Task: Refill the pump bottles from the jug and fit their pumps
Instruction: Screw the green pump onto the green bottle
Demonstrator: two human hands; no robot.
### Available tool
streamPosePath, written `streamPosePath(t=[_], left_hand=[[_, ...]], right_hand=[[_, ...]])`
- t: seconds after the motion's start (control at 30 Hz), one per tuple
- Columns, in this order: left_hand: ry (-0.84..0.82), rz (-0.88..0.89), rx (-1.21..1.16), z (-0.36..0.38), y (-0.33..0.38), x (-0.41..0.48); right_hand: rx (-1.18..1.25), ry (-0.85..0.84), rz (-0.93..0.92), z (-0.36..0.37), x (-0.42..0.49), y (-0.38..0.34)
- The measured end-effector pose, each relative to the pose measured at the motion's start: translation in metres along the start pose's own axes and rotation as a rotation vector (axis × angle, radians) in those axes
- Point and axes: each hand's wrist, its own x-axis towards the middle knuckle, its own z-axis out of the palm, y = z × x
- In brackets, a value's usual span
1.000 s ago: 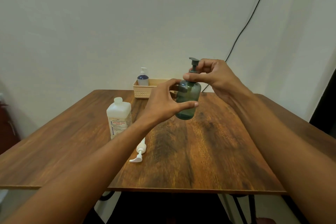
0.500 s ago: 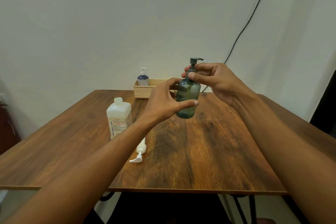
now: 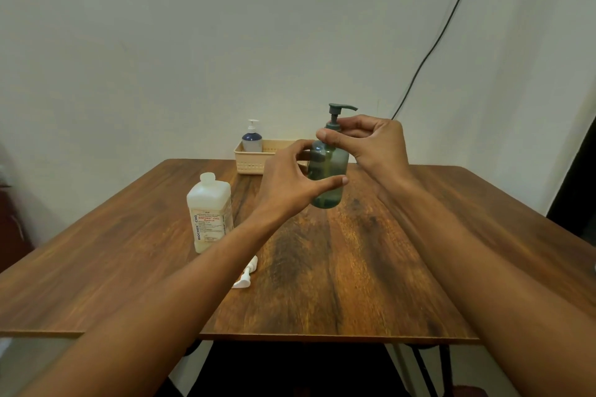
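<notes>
While the left hand (image 3: pixel 287 180) curls around the belly of the green pump bottle (image 3: pixel 327 190) and holds it up off the desk (image 3: pixel 387 251), the right hand (image 3: pixel 371 142) pinches the collar of the dark green pump (image 3: pixel 337 109) at the bottle's neck, nozzle pointing right.

Around them: the jug (image 3: pixel 209 216) stands on the desk to the left, a loose white pump (image 3: pixel 245 275) lies on its side nearer the front edge, and a beige basket (image 3: pixel 254 161) sits at the back by the wall with a blue pump bottle (image 3: pixel 252 140) in its left end. A black cable (image 3: pixel 435 48) runs down the wall behind the right hand.

The left forearm covers part of the white pump, and the hands plus the green bottle block the basket's right half, so can't tell what's in there. The jug's label reads "BIOCHEK CHG", the rest is too tiny.

The desk is dark wood grain, the green bottle rounded see-through plastic, the jug squarish and milky, and the basket wall slotted.
</notes>
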Motion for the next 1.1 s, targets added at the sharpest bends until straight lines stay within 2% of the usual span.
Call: streamPosePath(t=[0.37, 0.5, 0.73, 1.1], left_hand=[[-0.041, -0.035, 0.049, -0.002, -0.005, 0.03], [-0.046, -0.039, 0.085, -0.003, -0.01, 0.057], [-0.114, -0.093, 0.19, -0.001, -0.028, 0.127], [-0.253, -0.227, 0.204, 0.02, -0.101, 0.258]], right_hand=[[-0.001, 0.012, 0.045, 0.007, 0.027, 0.001], [-0.071, -0.037, 0.017, 0.009, 0.055, 0.0], [-0.089, -0.15, 0.044, 0.011, 0.123, 0.008], [-0.216, -0.167, 0.066, 0.052, 0.246, 0.063]])
